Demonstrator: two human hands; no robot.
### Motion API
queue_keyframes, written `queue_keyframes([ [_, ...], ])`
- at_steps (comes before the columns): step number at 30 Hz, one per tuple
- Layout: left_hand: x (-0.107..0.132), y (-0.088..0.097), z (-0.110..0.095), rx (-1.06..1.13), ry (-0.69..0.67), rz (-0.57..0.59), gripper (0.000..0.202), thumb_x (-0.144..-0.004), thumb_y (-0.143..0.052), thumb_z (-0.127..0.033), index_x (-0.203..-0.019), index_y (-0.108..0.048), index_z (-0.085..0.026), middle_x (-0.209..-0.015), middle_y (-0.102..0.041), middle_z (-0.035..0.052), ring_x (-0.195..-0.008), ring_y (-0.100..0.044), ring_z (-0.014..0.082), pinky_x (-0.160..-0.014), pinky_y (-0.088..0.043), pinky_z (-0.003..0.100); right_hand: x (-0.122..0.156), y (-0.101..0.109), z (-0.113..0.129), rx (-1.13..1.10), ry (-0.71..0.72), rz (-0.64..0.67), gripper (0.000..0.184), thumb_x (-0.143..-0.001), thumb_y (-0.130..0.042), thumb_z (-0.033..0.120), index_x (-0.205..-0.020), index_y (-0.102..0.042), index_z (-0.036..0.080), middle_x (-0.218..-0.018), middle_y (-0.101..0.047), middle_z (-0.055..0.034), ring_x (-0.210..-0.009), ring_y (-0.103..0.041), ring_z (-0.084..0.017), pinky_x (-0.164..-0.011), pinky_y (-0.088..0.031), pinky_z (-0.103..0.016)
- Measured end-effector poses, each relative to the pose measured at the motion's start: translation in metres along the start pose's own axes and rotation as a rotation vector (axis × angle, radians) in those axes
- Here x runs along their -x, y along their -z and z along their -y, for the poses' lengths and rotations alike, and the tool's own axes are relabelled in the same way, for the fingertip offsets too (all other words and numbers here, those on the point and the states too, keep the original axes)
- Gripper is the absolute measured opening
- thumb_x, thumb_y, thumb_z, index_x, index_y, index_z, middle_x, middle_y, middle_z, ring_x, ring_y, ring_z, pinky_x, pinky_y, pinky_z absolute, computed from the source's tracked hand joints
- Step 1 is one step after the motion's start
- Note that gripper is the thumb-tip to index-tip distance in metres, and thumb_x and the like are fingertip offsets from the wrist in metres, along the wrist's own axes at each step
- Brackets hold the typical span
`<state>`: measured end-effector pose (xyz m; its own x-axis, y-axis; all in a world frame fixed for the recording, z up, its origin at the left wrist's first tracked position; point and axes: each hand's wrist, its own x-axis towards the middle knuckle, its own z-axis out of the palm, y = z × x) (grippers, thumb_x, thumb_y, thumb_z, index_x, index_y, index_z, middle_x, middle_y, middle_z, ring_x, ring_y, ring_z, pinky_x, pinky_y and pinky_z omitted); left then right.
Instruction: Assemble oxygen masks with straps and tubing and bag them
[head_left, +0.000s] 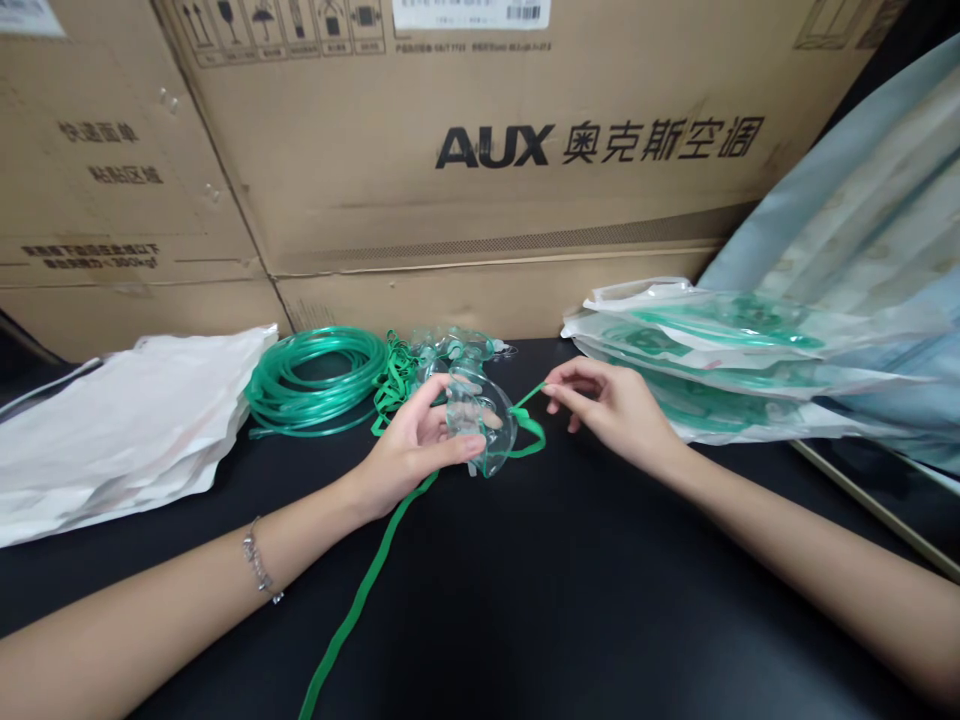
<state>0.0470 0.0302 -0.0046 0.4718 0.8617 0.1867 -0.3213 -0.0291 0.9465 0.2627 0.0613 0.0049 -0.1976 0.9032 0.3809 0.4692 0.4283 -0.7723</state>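
Note:
A clear plastic oxygen mask [495, 430] is gripped in my left hand [420, 435], fingers behind it and thumb across its near side. My right hand [611, 405] pinches the end of a green elastic strap [530, 396] and holds it taut to the right of the mask. That strap makes a small loop at the mask's edge. A long length of green strap [371, 580] runs from beneath my left hand toward the near edge of the view. Just behind my left hand lie more clear masks [457, 345] with bunched green straps [394, 375], partly hidden.
Coiled green tubing [319, 375] lies left of the masks. Beyond it is a stack of white pouches [135, 420]. Bagged sets with green contents [742, 370] are piled at the right. Large cardboard boxes [487, 220] stand across the back of the black table [562, 600].

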Motion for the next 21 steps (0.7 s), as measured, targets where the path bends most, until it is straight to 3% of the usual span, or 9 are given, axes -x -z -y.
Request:
queue_keyframes([
  [4, 0.000, 0.002, 0.001, -0.011, -0.031, -0.034, 0.040, -0.068, -0.066, -0.013, -0.100, -0.043, -0.019, -0.090, -0.063, 0.0042, -0.082, -0.059, 0.0165, -0.069, -0.045, 0.026, 0.000, 0.002, 0.001, -0.026, -0.040, -0.017, 0.018, -0.074, -0.058, 0.032, -0.074, -0.057, 0.014, -0.064, -0.057, -0.0037, -0.059, -0.058, -0.015, -0.042, -0.048, -0.023],
  [7, 0.000, 0.003, 0.001, -0.029, -0.052, -0.109, 0.042, -0.071, -0.064, -0.013, -0.106, -0.044, -0.019, -0.099, -0.060, 0.0054, -0.090, -0.056, 0.0172, -0.074, -0.043, 0.026, 0.003, 0.002, 0.007, -0.111, -0.011, 0.091, 0.017, -0.072, -0.061, 0.032, -0.072, -0.056, 0.015, -0.069, -0.055, -0.0020, -0.059, -0.055, -0.012, -0.048, -0.049, -0.024],
  [10, -0.002, 0.004, 0.001, -0.031, -0.080, -0.151, 0.050, -0.072, -0.063, -0.013, -0.117, -0.044, -0.021, -0.109, -0.054, 0.0053, -0.097, -0.053, 0.0177, -0.079, -0.042, 0.026, 0.006, 0.000, 0.009, -0.334, 0.059, 0.190, 0.017, -0.072, -0.063, 0.032, -0.077, -0.056, 0.018, -0.081, -0.054, -0.0016, -0.070, -0.055, -0.012, -0.062, -0.050, -0.026],
  [13, -0.004, 0.004, 0.001, -0.012, -0.078, -0.161, 0.057, -0.073, -0.062, -0.013, -0.124, -0.041, -0.023, -0.110, -0.053, 0.0051, -0.100, -0.051, 0.0181, -0.080, -0.042, 0.026, 0.008, -0.006, 0.007, -0.516, 0.047, 0.077, 0.020, -0.076, -0.059, 0.035, -0.087, -0.052, 0.021, -0.090, -0.053, -0.0020, -0.083, -0.055, -0.014, -0.069, -0.048, -0.026],
  [15, -0.004, 0.003, 0.002, -0.007, -0.080, -0.161, 0.057, -0.073, -0.062, -0.013, -0.125, -0.040, -0.023, -0.111, -0.053, 0.0059, -0.102, -0.051, 0.0189, -0.081, -0.042, 0.027, 0.009, -0.014, 0.007, -0.528, -0.013, 0.070, 0.026, -0.073, -0.062, 0.036, -0.091, -0.049, 0.022, -0.091, -0.052, -0.0019, -0.082, -0.055, -0.013, -0.067, -0.048, -0.026],
  [17, -0.005, 0.003, 0.003, -0.018, -0.089, -0.151, 0.056, -0.073, -0.063, -0.013, -0.124, -0.041, -0.022, -0.113, -0.052, 0.0063, -0.103, -0.051, 0.0195, -0.084, -0.041, 0.029, 0.012, -0.023, 0.010, -0.518, -0.080, 0.161, 0.032, -0.069, -0.066, 0.034, -0.092, -0.049, 0.021, -0.086, -0.053, -0.0012, -0.078, -0.055, -0.013, -0.065, -0.047, -0.026],
  [21, -0.007, 0.005, 0.004, -0.068, -0.127, -0.169, 0.055, -0.072, -0.064, -0.013, -0.122, -0.043, -0.022, -0.109, -0.054, 0.0053, -0.102, -0.052, 0.0187, -0.087, -0.040, 0.029, 0.019, -0.031, 0.022, -0.424, -0.134, 0.280, 0.020, -0.072, -0.063, 0.034, -0.076, -0.053, 0.017, -0.071, -0.052, 0.0008, -0.066, -0.050, -0.011, -0.065, -0.042, -0.026],
])
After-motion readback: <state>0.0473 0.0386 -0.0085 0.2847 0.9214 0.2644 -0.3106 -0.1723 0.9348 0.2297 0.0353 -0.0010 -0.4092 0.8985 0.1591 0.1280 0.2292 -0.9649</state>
